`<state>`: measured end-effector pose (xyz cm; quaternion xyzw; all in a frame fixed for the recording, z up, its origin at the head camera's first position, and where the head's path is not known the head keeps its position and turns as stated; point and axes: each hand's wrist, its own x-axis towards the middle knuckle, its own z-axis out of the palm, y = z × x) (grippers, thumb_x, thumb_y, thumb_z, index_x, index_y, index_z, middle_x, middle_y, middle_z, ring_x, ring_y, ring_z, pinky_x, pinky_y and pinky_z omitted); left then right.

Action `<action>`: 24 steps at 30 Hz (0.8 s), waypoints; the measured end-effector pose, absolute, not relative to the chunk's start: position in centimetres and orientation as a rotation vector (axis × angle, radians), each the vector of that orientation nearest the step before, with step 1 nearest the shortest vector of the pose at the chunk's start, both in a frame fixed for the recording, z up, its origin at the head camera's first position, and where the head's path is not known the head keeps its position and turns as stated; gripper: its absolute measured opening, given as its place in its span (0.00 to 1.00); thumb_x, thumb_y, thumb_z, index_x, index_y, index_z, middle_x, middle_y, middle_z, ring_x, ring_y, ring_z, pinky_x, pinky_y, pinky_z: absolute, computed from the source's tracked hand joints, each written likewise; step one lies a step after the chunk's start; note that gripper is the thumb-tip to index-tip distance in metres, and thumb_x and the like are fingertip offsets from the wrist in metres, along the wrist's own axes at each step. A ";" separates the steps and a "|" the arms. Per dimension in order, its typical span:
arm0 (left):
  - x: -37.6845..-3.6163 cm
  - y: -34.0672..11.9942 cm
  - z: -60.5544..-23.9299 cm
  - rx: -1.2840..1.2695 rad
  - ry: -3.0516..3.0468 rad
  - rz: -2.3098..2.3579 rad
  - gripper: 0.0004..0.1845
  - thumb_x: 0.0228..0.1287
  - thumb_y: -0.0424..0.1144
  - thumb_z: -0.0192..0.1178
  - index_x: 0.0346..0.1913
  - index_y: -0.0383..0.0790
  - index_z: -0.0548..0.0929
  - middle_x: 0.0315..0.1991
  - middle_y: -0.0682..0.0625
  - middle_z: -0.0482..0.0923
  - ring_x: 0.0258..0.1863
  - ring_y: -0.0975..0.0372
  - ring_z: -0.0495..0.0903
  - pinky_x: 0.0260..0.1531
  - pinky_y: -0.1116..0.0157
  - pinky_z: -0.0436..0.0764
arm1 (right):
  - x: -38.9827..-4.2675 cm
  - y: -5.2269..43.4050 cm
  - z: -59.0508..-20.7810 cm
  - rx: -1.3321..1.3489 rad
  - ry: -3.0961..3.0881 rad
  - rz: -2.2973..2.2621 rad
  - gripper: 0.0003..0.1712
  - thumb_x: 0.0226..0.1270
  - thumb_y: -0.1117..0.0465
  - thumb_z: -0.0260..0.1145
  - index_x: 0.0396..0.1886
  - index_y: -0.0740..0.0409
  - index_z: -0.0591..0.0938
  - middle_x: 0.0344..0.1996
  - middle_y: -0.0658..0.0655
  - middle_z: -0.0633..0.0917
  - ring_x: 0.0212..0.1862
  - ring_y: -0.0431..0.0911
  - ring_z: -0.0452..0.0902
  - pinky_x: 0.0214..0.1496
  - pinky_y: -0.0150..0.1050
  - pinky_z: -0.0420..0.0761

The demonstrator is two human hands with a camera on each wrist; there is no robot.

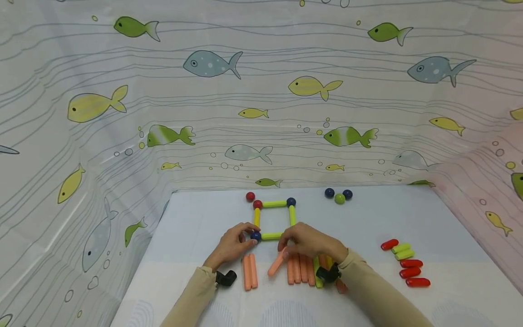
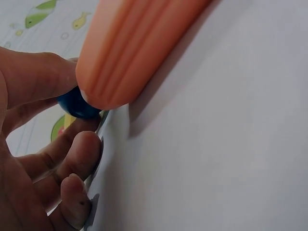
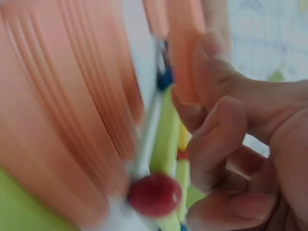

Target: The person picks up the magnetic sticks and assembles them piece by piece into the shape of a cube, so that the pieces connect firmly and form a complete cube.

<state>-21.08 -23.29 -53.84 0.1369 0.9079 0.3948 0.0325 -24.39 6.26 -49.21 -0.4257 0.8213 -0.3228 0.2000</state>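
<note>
A square frame of yellow-green sticks [image 1: 274, 204] joined by balls lies flat on the table. My left hand [image 1: 234, 245] pinches the dark blue ball [image 1: 255, 235] at its near left corner, thumb and fingers around it. Between thumb and fingers, my right hand [image 1: 308, 241] holds an orange stick [image 1: 278, 265], slanted over the table just in front of the frame. A red ball [image 3: 155, 195] at the near right corner shows in the right wrist view; the hand hides it from the head view. Far corners carry a red ball [image 1: 258, 205] and a blue ball [image 1: 291, 201].
Two orange sticks [image 1: 250, 271] lie by my left wrist. Several more orange sticks [image 1: 300, 270] and a green stick [image 1: 318, 272] lie under my right wrist. Blue and green balls [image 1: 339, 198] sit at the back; short red pieces [image 1: 410, 272] and green pieces [image 1: 402, 250] lie right.
</note>
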 end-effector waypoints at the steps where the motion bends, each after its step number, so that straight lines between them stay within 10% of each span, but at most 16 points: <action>1: -21.1 -23.3 -53.9 0.422 2.797 1.218 0.16 0.70 0.40 0.71 0.58 0.57 0.86 0.51 0.51 0.85 0.29 0.67 0.73 0.31 0.69 0.70 | -25.0 6.6 -49.1 -1.184 2.292 -0.959 0.06 0.72 0.56 0.74 0.44 0.49 0.91 0.38 0.41 0.89 0.33 0.35 0.76 0.37 0.30 0.79; 13: -21.0 -23.2 -53.8 0.425 2.792 1.312 0.16 0.67 0.39 0.72 0.56 0.53 0.86 0.51 0.50 0.87 0.27 0.66 0.73 0.27 0.70 0.70 | -31.2 6.9 -49.8 -0.958 2.479 -1.159 0.10 0.75 0.59 0.70 0.50 0.56 0.91 0.47 0.56 0.90 0.19 0.39 0.74 0.23 0.33 0.75; 24: -21.0 -23.3 -54.3 0.390 2.790 1.409 0.16 0.63 0.39 0.76 0.53 0.50 0.86 0.48 0.50 0.88 0.27 0.67 0.73 0.28 0.71 0.71 | -33.5 4.5 -51.4 -1.002 2.573 -1.082 0.06 0.73 0.59 0.72 0.45 0.51 0.93 0.47 0.52 0.92 0.38 0.40 0.81 0.43 0.37 0.83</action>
